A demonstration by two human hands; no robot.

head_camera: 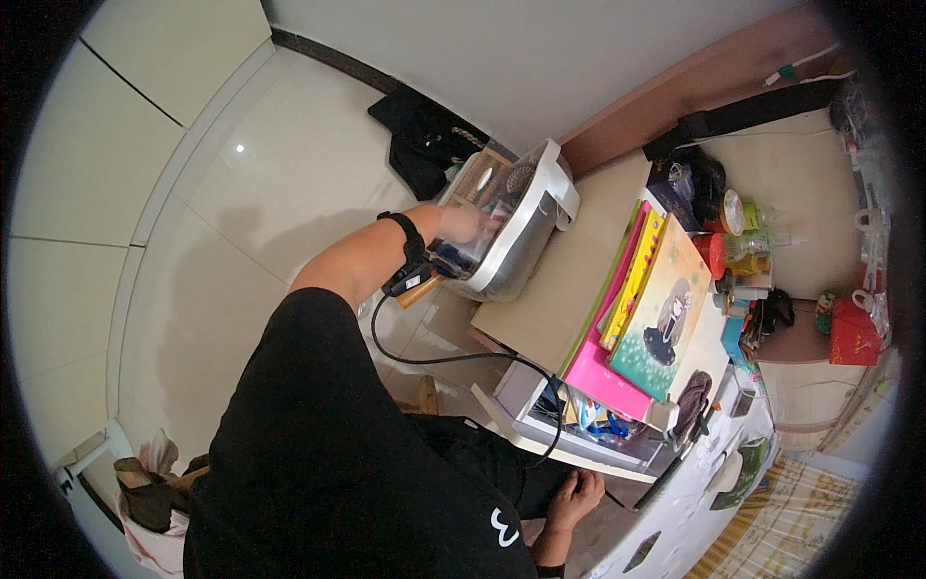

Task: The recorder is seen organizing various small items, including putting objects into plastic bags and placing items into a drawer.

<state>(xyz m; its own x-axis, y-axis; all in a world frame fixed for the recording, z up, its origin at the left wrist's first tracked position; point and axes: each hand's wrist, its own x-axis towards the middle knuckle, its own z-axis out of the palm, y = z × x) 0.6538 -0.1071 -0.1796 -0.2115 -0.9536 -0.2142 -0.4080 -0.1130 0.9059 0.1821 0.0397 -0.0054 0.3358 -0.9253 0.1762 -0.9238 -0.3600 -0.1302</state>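
Observation:
My left hand (463,223), blurred by motion, reaches into a silver-and-white bin (527,217) with a clear lid. Inside are a woven brown item (481,177), a round-headed hairbrush (519,177) and a small red-and-white item (499,211) at my fingertips. Whether my fingers grip it cannot be told. A black strap and a small black device with a cable (414,279) are by my left wrist. My right hand (577,496) rests by my knee, below the front of a pulled-out drawer (571,452), its fingers loosely bent and slightly apart, with nothing visibly held.
Notebooks (669,311) lie on the cabinet top (571,268), with jars and bottles (745,231) behind. A black cable (463,360) loops over to the drawer. A thin black wand-like tool (662,481) lies at the edge of the white cover. Black cloth (419,148) is on the floor.

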